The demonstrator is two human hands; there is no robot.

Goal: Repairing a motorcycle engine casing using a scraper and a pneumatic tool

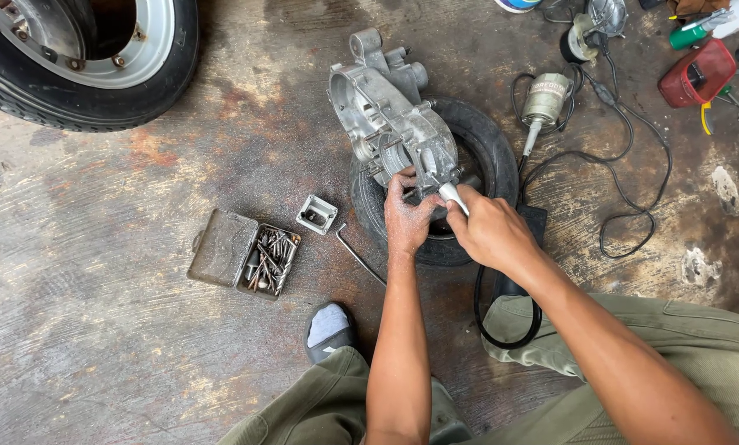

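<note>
A grey cast-metal engine casing (383,107) rests on a small black tyre (485,144) lying flat on the concrete floor. My left hand (405,216) presses on the casing's near end, fingers on the metal. My right hand (490,232) grips the silver handpiece (453,196) of a flexible-shaft grinder, its tip at the casing's near edge beside my left fingers. A black flexible shaft (489,325) loops from under my right wrist down to my lap.
An open metal tin (244,254) with several bits lies left, a small square metal part (316,213) and a bent rod (358,254) beside it. A large wheel (85,58) fills the top left. A grinder motor (546,99), cables, red box (697,72) lie at right.
</note>
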